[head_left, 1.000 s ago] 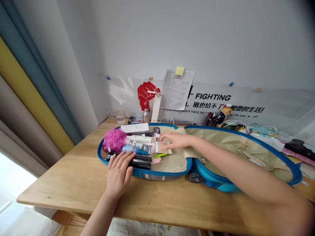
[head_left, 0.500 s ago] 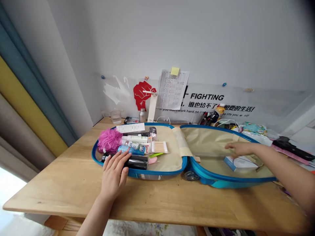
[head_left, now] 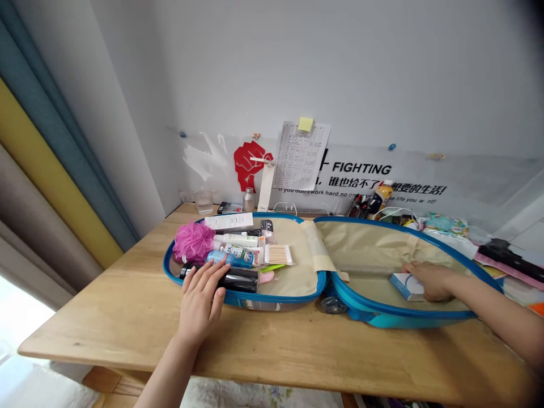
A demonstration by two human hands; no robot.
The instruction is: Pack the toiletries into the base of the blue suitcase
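Left hand lies with its fingers loosely spread, palm down, over a black bottle at the near edge of an open blue suitcase, fingertips reaching to a blue bottle just beyond. Right hand, well apart from it, is down inside the suitcase's other half, fingers bent over a blue-and-white box; the box's blue end shows to the left of that hand, and whether the grip is firm I cannot tell.

Just past the left hand, to its left, sits a pink mesh sponge. Farther ahead of the same hand lie white tubes and, behind them, a long white box. Between the hands, nearer the left one, are a flat pack of cotton swabs and a pink item.

Under both hands and the suitcase runs the wooden worktop. Beyond the hands, at its back, stand a clear cup, a metal bottle and, ahead of the right hand, a yellow-and-dark drink bottle. A printed sheet hangs on the wall behind.
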